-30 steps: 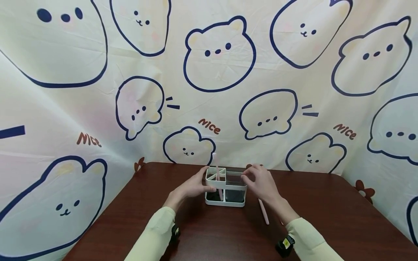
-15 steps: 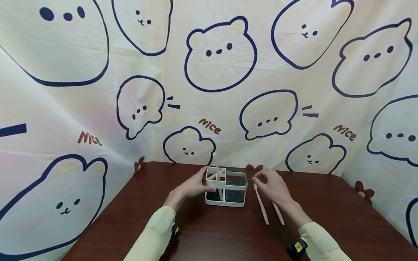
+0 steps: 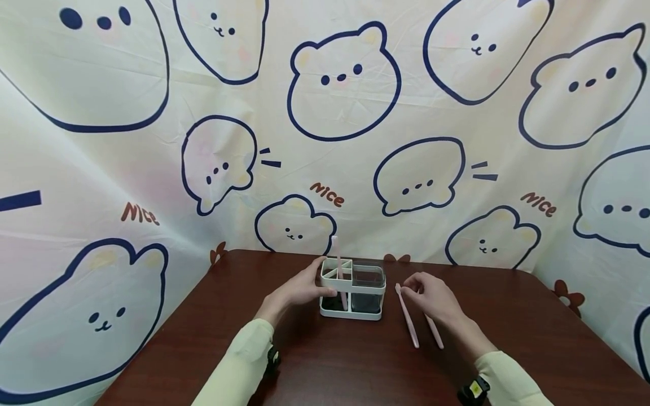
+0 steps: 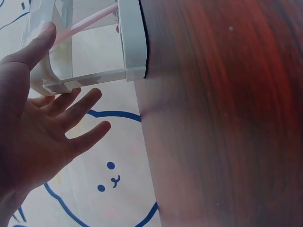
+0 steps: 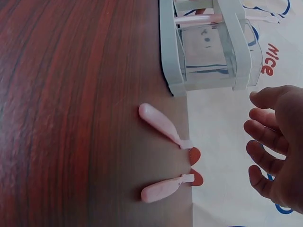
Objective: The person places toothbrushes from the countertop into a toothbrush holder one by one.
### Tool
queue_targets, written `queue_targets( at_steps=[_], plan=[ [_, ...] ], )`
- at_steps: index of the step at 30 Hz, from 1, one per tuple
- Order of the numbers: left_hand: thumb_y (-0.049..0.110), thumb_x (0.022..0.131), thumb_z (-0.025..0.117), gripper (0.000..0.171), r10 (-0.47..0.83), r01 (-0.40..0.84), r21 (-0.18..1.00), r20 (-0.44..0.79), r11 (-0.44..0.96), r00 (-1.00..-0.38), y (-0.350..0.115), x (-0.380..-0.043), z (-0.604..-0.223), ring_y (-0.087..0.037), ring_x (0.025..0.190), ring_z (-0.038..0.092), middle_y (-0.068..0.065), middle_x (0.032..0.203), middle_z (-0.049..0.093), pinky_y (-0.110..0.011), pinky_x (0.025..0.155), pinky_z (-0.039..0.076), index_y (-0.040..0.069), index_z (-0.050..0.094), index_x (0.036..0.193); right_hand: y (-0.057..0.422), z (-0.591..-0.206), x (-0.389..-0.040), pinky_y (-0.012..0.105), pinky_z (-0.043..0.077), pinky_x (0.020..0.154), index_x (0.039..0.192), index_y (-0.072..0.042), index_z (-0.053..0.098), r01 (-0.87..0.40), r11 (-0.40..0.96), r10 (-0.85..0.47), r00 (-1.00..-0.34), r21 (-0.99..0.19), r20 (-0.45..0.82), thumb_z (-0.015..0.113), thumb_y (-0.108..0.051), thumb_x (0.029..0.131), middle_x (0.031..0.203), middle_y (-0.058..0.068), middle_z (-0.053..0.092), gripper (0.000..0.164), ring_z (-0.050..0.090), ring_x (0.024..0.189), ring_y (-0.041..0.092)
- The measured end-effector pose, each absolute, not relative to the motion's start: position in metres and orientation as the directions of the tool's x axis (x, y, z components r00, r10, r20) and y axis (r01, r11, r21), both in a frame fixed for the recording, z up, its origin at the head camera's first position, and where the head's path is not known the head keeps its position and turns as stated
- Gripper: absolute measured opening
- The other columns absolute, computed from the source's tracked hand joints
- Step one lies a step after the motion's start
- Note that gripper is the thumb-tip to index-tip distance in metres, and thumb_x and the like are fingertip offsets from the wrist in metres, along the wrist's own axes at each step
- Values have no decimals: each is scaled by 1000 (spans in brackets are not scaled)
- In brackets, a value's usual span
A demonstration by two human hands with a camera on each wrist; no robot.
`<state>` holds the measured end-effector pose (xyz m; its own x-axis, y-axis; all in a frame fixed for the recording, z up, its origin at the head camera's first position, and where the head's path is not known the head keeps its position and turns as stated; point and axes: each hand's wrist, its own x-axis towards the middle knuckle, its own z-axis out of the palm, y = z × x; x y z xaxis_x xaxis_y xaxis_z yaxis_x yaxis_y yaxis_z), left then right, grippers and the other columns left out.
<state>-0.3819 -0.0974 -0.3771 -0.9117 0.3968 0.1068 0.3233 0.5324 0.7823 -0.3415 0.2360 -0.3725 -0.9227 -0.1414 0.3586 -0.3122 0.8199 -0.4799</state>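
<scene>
A pale grey-white toothbrush holder (image 3: 350,316) stands on the table. It has small divided compartments on its left and a clear cup (image 3: 368,276) on its right. My left hand (image 3: 299,287) holds the holder's left side, the thumb at the front of its upper frame. One pink toothbrush (image 3: 335,248) stands upright in a left compartment. To the holder's right, two more pink toothbrushes lie on the wood: a nearer-left toothbrush (image 3: 408,321) and a right toothbrush (image 3: 434,331), partly covered by my right hand (image 3: 435,298). That hand hovers over them, fingers loosely curled, with nothing between them.
The dark red-brown wooden table (image 3: 325,366) carries the holder and the loose brushes. A cream cloth (image 3: 345,169) printed with blue-outlined animal faces hangs behind and along both sides. Each wrist bears a black strapped device, such as the right wrist camera (image 3: 474,390).
My right hand has drawn away from the holder's cup, rightward and down, over the loose toothbrushes, uncovering more of them. My left hand stays on the holder.
</scene>
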Motion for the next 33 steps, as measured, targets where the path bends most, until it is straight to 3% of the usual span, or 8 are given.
queue_targets(
  at_steps=[14, 33],
  plan=[
    [34, 86, 78, 91, 414, 332, 787, 108, 520, -904, -98, -380, -378, -26, 125, 49, -11, 144, 47, -55, 113, 36, 17, 22, 155, 243, -384, -341, 27, 44, 59, 108, -12, 70, -261, 808, -160, -960, -528, 229, 68, -24, 94, 84, -1, 62, 19, 53, 73, 15],
    [36, 86, 78, 92, 402, 322, 779, 99, 538, -910, -99, -381, -375, -26, 124, 49, -11, 144, 47, -56, 114, 34, 16, 21, 156, 267, -401, -351, 27, 43, 61, 111, -5, 68, -242, 824, -179, -969, -513, 169, 71, -25, 91, 85, 2, 60, 29, 53, 73, 15]
  ],
)
